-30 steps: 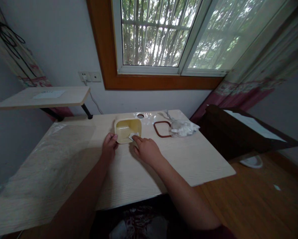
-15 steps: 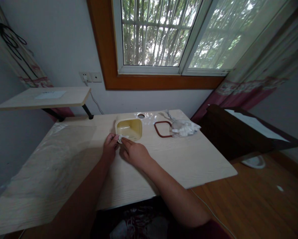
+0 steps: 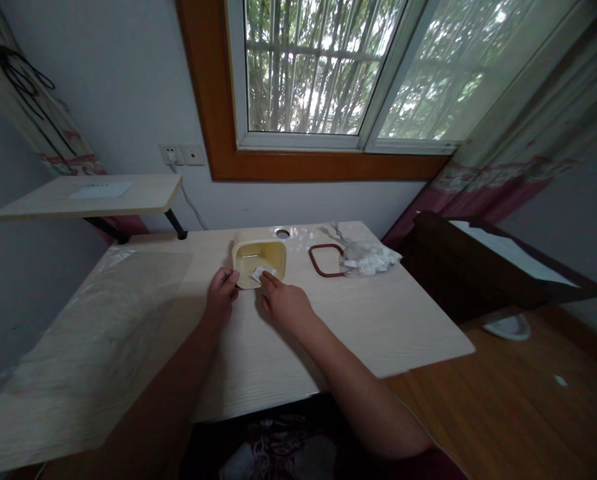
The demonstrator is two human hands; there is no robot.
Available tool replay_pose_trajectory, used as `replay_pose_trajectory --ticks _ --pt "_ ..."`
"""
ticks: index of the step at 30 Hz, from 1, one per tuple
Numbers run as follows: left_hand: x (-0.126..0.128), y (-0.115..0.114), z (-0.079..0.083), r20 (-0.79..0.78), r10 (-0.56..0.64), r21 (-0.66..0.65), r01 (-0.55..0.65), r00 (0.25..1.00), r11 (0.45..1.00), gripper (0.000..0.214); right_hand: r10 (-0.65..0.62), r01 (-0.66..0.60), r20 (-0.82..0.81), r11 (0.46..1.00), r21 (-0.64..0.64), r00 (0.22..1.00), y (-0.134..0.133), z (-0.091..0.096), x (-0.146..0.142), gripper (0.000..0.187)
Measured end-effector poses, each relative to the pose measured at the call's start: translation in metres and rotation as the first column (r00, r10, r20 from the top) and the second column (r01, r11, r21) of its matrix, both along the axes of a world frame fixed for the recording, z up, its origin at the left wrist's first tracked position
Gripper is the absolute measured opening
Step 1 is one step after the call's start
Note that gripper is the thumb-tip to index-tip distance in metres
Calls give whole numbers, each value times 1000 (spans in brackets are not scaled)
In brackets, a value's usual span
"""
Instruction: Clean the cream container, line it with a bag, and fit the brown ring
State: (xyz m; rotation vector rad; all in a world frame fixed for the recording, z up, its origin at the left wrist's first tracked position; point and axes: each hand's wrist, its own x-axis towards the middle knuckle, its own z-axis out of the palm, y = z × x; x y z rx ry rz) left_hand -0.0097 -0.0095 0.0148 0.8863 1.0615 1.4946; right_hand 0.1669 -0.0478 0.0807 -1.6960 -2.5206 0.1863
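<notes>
A cream-yellow square plastic container [image 3: 264, 264] stands near the back of the light wood table [image 3: 383, 327]. My left hand [image 3: 222, 293] curls against its near left corner, fingers on the rim. My right hand [image 3: 284, 305] lies just in front of it, with the fingertips reaching over the near rim. A small white scrap of paper or film [image 3: 257, 274] sits at those fingertips, above the container's inside. To the right lie a reddish-brown rubber gasket ring [image 3: 316, 260] and a crumpled clear plastic bag [image 3: 369, 259].
A round cable hole [image 3: 282, 233] sits behind the container. Clear plastic sheeting [image 3: 103, 300] covers the table's left part. A raised shelf board [image 3: 78, 192] stands back left, a dark wooden piece [image 3: 478, 267] stands right, and the table's right edge drops to a wood floor.
The white scrap has moved from the container's left corner, between my hands, toward its middle. My right hand has shifted right with it. The left hand stays at the corner.
</notes>
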Motion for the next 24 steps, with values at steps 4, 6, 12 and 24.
replay_pose_trajectory --ticks 4,6,12,24 --pt "0 -1 1 1 -12 -1 12 1000 1000 42 70 -70 -42 998 3 997 -5 -2 -15 58" --pt "-1 -2 2 -9 -14 3 14 1000 1000 42 103 -104 -55 995 -2 993 -7 -4 -21 61" --pt "-1 -2 3 1 -13 5 13 1000 1000 42 96 -97 -43 995 -3 994 -10 -5 -21 60" --pt "1 -2 4 -20 10 -19 -10 1000 1000 43 -39 42 58 997 -65 998 -3 5 14 57"
